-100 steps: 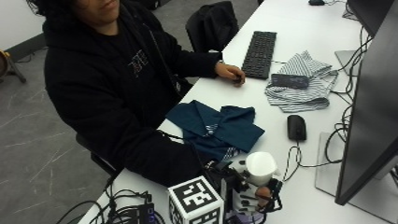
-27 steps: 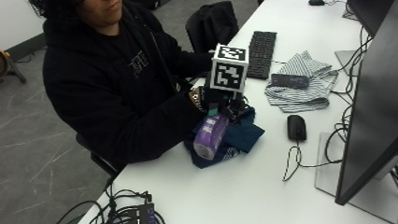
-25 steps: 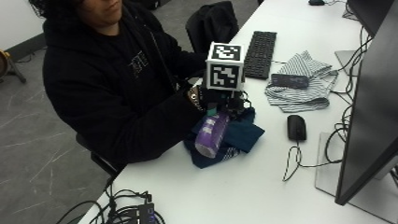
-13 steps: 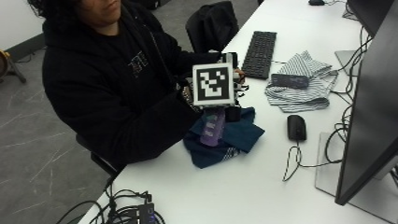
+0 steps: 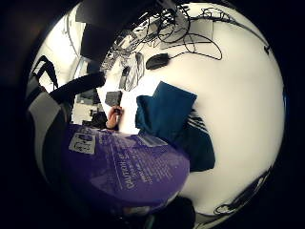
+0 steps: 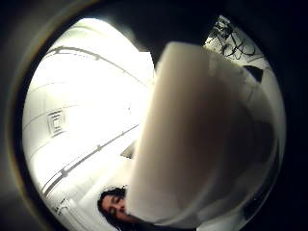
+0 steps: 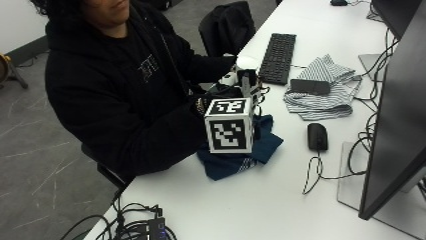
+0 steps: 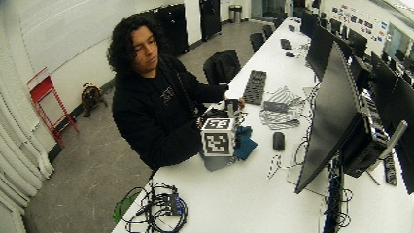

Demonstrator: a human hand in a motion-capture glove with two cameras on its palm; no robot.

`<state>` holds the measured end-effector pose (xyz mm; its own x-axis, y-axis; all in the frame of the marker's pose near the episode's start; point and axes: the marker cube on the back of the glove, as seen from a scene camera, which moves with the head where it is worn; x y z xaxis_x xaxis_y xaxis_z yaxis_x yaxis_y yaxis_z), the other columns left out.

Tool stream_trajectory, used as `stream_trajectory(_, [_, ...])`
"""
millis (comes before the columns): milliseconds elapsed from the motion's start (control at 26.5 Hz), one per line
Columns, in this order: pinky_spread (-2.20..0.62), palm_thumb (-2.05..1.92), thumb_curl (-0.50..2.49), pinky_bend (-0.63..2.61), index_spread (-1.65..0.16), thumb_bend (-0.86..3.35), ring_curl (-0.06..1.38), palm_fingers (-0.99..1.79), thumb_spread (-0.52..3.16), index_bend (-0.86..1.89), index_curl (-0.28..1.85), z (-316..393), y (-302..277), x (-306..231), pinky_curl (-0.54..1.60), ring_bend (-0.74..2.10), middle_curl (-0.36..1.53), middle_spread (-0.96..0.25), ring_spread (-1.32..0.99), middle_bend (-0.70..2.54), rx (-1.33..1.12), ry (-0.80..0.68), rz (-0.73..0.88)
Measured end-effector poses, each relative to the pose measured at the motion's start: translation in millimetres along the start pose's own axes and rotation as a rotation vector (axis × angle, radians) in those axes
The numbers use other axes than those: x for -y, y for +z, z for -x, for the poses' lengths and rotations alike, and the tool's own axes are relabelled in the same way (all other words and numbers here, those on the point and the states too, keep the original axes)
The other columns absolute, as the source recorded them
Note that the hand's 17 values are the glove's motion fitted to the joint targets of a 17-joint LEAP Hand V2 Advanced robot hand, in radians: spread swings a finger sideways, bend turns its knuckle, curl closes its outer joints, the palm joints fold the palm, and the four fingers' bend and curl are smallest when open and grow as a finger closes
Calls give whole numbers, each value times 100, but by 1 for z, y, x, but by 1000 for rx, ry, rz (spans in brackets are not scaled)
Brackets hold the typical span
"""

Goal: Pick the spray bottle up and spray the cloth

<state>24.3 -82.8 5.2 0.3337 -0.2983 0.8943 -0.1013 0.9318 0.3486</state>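
While the person sits at the white table (image 7: 279,210), the gloved right hand (image 7: 214,101) is raised above the dark blue cloth (image 7: 261,145), with the spray bottle (image 7: 243,75) in it. How the fingers lie on the bottle is hidden behind other gear in both outside views, so I cannot tell how far they are curled; the palm views only show the bottle pressed close to the palm. In the little finger side view its purple body (image 5: 126,167) with a printed label fills much of the picture, and in the thumb side view a pale blurred part of it (image 6: 202,134) blocks most of the frame. From outside, only the bottle's white top shows, sticking up above the hand, toward the keyboard (image 7: 277,57).

The cloth lies crumpled on the table just under the hand, at the table edge nearest the person, and the little finger side view looks down on it (image 5: 167,112) from above, the bottle clear of it. Beside the cloth, toward the monitor (image 7: 399,110), sits a black mouse (image 7: 317,136) with its cable trailing along the table. Beyond the cloth, a striped cloth (image 7: 326,87) lies heaped next to the keyboard, with a dark flat thing on top of it. The person's bare hand (image 5: 114,117) shows beyond the cloth, near the keyboard.
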Motion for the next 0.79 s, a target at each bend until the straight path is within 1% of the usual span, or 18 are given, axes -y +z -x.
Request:
stream_trajectory(302, [-30, 96, 77, 35, -28, -3, 46, 137, 14, 36, 53, 16, 57, 13, 39, 52, 50, -21, -24, 54, 119, -76, -16])
stream_trajectory(490, [-30, 96, 77, 35, -28, -4, 46, 137, 13, 36, 53, 17, 112, 25, 39, 52, 51, -21, -24, 55, 115, -104, -3])
stream_trajectory(792, [-31, 96, 77, 36, -28, -4, 47, 137, 12, 37, 53, 9, 203, 40, 40, 53, 51, -21, -24, 55, 128, -153, -26])
